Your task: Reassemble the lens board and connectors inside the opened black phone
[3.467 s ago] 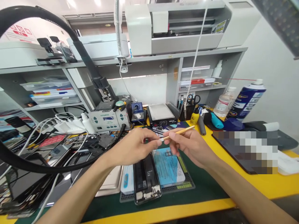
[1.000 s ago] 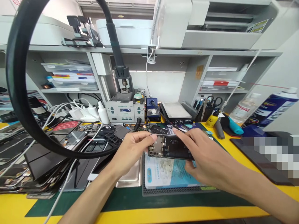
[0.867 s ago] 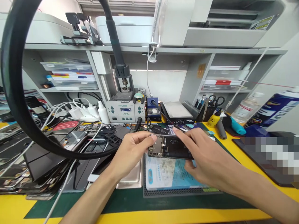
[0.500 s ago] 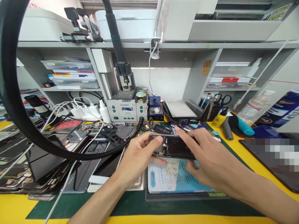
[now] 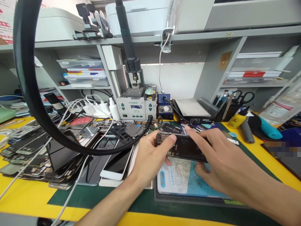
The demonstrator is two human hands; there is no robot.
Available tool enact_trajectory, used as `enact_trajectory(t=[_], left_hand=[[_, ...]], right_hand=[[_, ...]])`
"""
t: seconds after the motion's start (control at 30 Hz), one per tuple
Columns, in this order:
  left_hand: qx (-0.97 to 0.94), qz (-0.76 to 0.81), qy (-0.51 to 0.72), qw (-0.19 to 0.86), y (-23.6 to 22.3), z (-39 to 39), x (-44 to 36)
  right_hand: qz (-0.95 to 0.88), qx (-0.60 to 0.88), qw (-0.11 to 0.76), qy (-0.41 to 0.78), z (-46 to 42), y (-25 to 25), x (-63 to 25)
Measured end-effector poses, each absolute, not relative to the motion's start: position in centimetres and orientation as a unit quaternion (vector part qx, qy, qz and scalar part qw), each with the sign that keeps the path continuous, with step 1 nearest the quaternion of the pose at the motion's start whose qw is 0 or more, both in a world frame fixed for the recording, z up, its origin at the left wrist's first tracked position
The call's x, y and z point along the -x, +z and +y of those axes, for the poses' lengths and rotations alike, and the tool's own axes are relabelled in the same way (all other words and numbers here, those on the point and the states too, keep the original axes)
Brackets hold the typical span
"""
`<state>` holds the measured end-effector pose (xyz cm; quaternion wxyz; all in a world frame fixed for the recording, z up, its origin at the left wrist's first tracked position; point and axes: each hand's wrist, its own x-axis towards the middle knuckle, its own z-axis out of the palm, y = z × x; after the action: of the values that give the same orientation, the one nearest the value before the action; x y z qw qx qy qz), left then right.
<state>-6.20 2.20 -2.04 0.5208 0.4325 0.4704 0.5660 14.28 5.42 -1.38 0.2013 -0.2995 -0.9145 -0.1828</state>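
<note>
An opened phone (image 5: 188,151), its inner parts bare, is held level between my two hands. My left hand (image 5: 150,153) grips the left end, thumb lying across the exposed circuitry and fingers behind. Around the right end is my right hand (image 5: 221,150), index finger along the top edge and thumb beneath. Under the phone lies a blue and white repair pad (image 5: 174,180) on a dark grey mat. Just behind the phone's top edge sits a black phone battery (image 5: 171,129).
Stacked phone parts (image 5: 63,157) fill the left, crossed by white cables. A thick black hose (image 5: 77,149) loops in front of the hot-air station (image 5: 136,107). Behind the hands are a soldering iron stand (image 5: 164,108) and a flat heating plate (image 5: 192,107). A yellow bottle (image 5: 238,118) stands right.
The view has swung left, so the bench appears farther right. My left thumb has slid slightly along the phone toward its middle. Both hands keep hold of it.
</note>
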Motion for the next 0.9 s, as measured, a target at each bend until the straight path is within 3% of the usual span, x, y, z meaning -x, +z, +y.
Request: enact_trajectory(t=[0.9], left_hand=[[-0.419,0.484,0.582,0.501,-1.8,2.0,5.8]], right_hand=[[-0.912,0.277,0.224,-0.202,6.2,-2.6,-13.8]])
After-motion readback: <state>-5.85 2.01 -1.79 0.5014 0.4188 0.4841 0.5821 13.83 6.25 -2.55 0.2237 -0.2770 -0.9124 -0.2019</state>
